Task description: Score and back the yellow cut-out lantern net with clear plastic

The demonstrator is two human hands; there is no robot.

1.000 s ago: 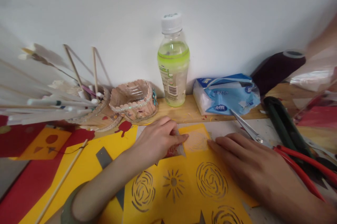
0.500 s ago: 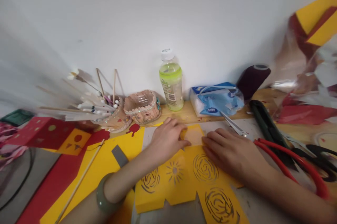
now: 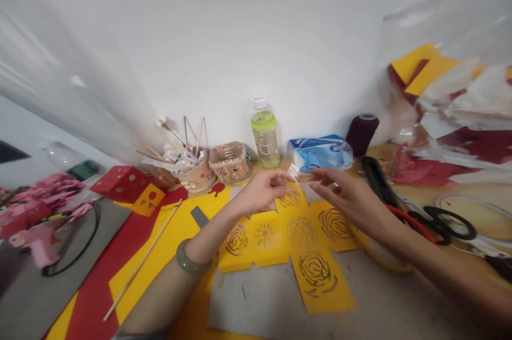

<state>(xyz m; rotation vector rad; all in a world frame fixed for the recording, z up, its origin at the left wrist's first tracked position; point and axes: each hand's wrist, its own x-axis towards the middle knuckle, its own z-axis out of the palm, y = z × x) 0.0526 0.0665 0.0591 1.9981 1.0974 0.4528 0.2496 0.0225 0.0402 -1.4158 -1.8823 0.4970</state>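
Note:
A yellow paper cutout (image 3: 276, 260) with several joined panels lies flat on a grey board (image 3: 244, 302). Swirling rose patterns and one sunburst are cut through it. Above its far edge is my left hand (image 3: 266, 191), fingers curled and tips close together; whether anything thin is between them is unclear. A green bangle (image 3: 192, 260) circles that wrist. My right hand (image 3: 348, 196) hovers over the far right panels, fingers stretched toward the left hand and thumb apart. A faint pale blur lies between both hands, too indistinct to name.
A drink bottle (image 3: 264, 137), a tissue pack (image 3: 320, 153), a decorated basket (image 3: 230, 161) and a dark thread cone (image 3: 362, 135) line the wall. Scissors (image 3: 448, 223) lie right. On the left are a wooden stick (image 3: 144, 260), a red box (image 3: 124, 185) and a pink glue gun (image 3: 38, 247).
Both hands have lifted off the yellow paper and no longer press on it. Its far and right rose panels now show, where a pale patch lay between the hands. The view has shifted.

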